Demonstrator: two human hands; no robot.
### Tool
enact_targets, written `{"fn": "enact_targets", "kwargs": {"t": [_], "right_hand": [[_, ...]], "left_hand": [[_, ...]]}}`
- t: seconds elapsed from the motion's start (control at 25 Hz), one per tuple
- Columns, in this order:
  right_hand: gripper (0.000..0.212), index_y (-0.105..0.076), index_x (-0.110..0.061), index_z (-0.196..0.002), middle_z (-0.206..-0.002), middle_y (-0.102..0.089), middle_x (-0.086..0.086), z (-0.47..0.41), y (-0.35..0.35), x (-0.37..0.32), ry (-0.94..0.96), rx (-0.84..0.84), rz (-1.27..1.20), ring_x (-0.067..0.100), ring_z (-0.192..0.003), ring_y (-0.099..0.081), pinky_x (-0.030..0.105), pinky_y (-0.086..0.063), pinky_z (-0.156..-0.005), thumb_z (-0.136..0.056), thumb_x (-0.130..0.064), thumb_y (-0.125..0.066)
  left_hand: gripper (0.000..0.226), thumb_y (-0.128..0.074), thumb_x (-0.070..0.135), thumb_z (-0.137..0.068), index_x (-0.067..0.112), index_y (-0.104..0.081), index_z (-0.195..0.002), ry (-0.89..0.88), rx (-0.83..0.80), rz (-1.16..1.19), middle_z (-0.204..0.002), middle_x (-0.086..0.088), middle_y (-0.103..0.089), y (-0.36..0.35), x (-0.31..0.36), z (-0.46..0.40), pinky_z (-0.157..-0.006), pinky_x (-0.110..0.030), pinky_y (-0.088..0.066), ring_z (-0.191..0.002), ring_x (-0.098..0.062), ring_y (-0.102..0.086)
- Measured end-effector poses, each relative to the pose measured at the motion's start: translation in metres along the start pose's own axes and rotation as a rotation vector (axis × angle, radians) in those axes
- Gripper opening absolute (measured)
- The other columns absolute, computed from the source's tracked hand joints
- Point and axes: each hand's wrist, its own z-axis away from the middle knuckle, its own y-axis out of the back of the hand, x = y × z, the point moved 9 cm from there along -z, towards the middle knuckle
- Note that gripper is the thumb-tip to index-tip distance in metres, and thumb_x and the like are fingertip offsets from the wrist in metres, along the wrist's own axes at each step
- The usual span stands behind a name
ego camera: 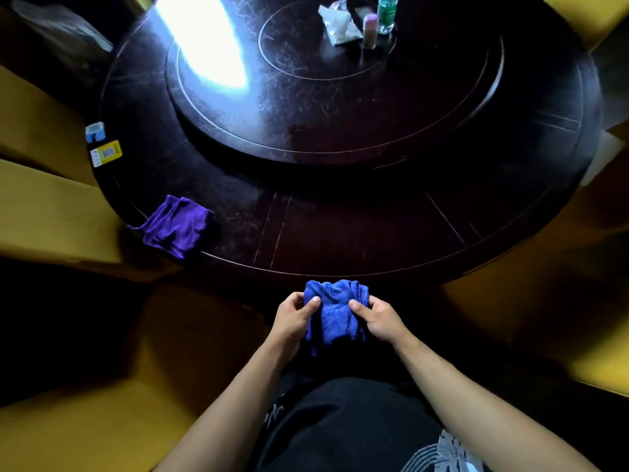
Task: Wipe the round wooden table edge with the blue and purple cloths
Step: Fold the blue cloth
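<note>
Head view: left hand and right hand pinch bunched blue cloth just off near edge of round wooden surface. Purple cloth lies at near-left rim. Best fold flat pad, then press along rim.

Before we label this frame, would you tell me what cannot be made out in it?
- Head view: print on the yellow box and blue box, too small.
- Bottle: its top cut off by the frame edge.
- Blue cloth: both hands cover its sides.
- Table surface under the glare.
</note>
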Motion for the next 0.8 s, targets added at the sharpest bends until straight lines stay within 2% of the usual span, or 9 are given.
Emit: {"fn": "enact_targets", "kwargs": {"t": [0.16, 0.24, 0.32, 0.4, 0.52, 0.68, 0.8], "right_hand": [[0.014, -0.070, -0.013, -0.097, -0.089, -0.075, 0.008, -0.004, -0.008, 0.007, -0.024, 0.050, -0.112, 0.015, -0.077, -0.071, 0.028, -0.059, -0.074, -0.099, -0.010, -0.057], [0.016, -0.070, -0.015, -0.094, -0.088, -0.074, 0.010, -0.005, -0.005, 0.010, -0.017, 0.072, -0.062, 0.017, -0.078, -0.069, 0.029, -0.058, -0.074, -0.099, -0.011, -0.056], [0.017, -0.069, -0.016, -0.091, -0.086, -0.071, 0.007, -0.005, -0.001, 0.013, 0.013, 0.074, 0.050, 0.015, -0.076, -0.064, 0.024, -0.054, -0.070, -0.100, -0.012, -0.055], [0.017, -0.068, -0.014, -0.089, -0.084, -0.069, 0.006, -0.005, 0.005, 0.017, 0.036, 0.088, 0.120, 0.014, -0.075, -0.061, 0.029, -0.052, -0.071, -0.100, -0.015, -0.055], [0.017, -0.067, -0.015, -0.088, -0.085, -0.070, 0.006, -0.004, 0.012, 0.025, 0.043, 0.113, 0.162, 0.016, -0.079, -0.062, 0.037, -0.053, -0.078, -0.100, -0.018, -0.055], [0.017, -0.067, -0.017, -0.088, -0.082, -0.069, 0.004, 0.001, 0.021, 0.028, 0.005, 0.154, 0.140, 0.016, -0.075, -0.062, 0.033, -0.051, -0.072, -0.100, -0.016, -0.055], [0.017, -0.068, -0.016, -0.088, -0.084, -0.071, 0.005, 0.000, 0.023, 0.034, -0.020, 0.164, 0.136, 0.017, -0.076, -0.064, 0.037, -0.053, -0.075, -0.100, -0.017, -0.056]], "left_hand": [[0.012, -0.071, 0.013, -0.091, 0.004, -0.066, -0.098, -0.026, 0.105, 0.014, -0.095, -0.013, -0.073, 0.015, 0.000, 0.009, -0.086, -0.044, -0.057, -0.087, -0.023, -0.069], [0.011, -0.070, 0.013, -0.091, 0.005, -0.066, -0.096, 0.031, 0.123, 0.042, -0.094, -0.012, -0.072, 0.017, -0.011, 0.010, -0.086, -0.045, -0.056, -0.088, -0.025, -0.069], [0.009, -0.070, 0.013, -0.092, 0.006, -0.064, -0.094, 0.090, 0.128, 0.057, -0.095, -0.015, -0.072, 0.018, -0.025, 0.011, -0.088, -0.050, -0.056, -0.089, -0.028, -0.069], [0.010, -0.070, 0.015, -0.092, 0.007, -0.063, -0.094, 0.117, 0.131, 0.045, -0.101, -0.021, -0.072, 0.015, -0.037, 0.012, -0.090, -0.054, -0.056, -0.090, -0.031, -0.069], [0.011, -0.066, 0.017, -0.095, 0.007, -0.061, -0.096, 0.121, 0.135, 0.000, -0.100, -0.019, -0.071, 0.008, -0.042, 0.014, -0.083, -0.047, -0.056, -0.087, -0.028, -0.068], [0.014, -0.066, 0.018, -0.094, 0.006, -0.061, -0.098, 0.157, 0.112, -0.002, -0.105, -0.027, -0.071, -0.001, -0.046, 0.015, -0.079, -0.051, -0.056, -0.084, -0.032, -0.067], [0.008, -0.067, 0.013, -0.094, 0.007, -0.061, -0.097, 0.174, 0.099, 0.088, -0.100, -0.020, -0.071, -0.003, -0.045, 0.020, -0.074, -0.046, -0.056, -0.086, -0.031, -0.069]]}}
